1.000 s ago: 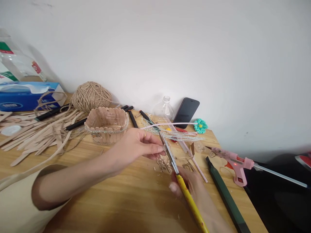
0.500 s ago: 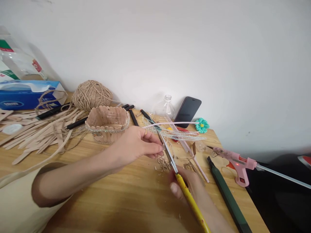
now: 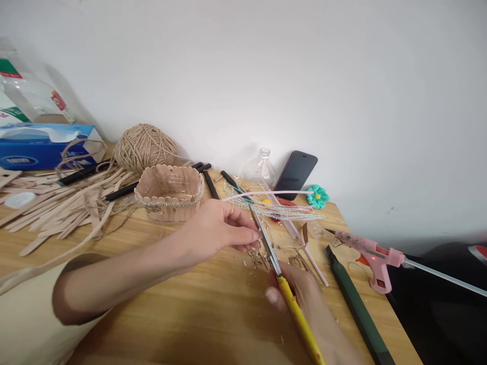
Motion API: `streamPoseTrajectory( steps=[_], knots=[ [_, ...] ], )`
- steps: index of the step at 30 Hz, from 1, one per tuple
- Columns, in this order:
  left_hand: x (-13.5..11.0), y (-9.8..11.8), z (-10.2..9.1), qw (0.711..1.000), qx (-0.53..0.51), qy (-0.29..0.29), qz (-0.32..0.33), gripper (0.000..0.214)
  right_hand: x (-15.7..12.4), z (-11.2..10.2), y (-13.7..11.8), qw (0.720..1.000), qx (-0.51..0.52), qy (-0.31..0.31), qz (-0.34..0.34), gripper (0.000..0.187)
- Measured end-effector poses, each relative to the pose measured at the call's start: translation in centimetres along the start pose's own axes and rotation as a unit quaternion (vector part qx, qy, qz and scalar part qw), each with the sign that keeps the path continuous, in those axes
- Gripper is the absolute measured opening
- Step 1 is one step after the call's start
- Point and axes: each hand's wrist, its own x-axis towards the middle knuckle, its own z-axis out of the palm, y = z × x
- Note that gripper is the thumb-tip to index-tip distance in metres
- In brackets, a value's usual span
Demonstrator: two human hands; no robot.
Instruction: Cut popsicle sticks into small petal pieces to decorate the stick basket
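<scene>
My right hand is wrapped round the yellow handle of a pair of scissors, whose blades point up and away to the left. The thumb and fingers of my left hand are pinched together right beside the blades. Whatever they pinch is too small or hidden to name. Small wood-coloured scraps lie on the table beneath the blades. Left of my left hand stands a basket faced with wooden sticks and trimmed with a glittering band.
Wooden sticks, a twine ball and a tissue box lie to the left. Behind are glittery strands, a clear bottle top, a phone and a teal flower. A pink glue gun and dark green tool lie right.
Very little differs. The whole view has shifted slightly, and the scissors and both hands sit a touch farther right in the picture. Both grips look the same.
</scene>
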Motion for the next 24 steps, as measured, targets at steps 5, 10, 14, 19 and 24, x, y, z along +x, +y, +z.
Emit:
streamPoseTrajectory(
  steps=[5,10,14,19,24],
  knots=[
    [-0.01,-0.25,0.0,1.0,-0.005,0.003,-0.005,0.007,-0.35,-0.01,-0.47,1.0,-0.006,0.015,0.027,0.044],
    [0.02,-0.41,-0.03,1.0,-0.015,0.006,-0.009,0.006,-0.37,0.07,-0.42,0.998,-0.028,0.025,0.044,0.042],
    [0.02,-0.36,-0.19,1.0,-0.019,0.009,0.002,0.005,-0.06,0.29,-0.06,0.998,-0.03,0.038,0.036,0.043],
    [-0.18,-0.09,-0.48,1.0,-0.021,0.012,0.019,0.005,-0.26,0.23,-0.12,0.998,0.047,0.045,0.004,0.052],
    [-0.39,0.09,-0.49,0.999,-0.013,0.008,0.031,0.005,-0.69,-0.4,-0.64,0.992,0.115,0.006,-0.049,0.055]
  ],
)
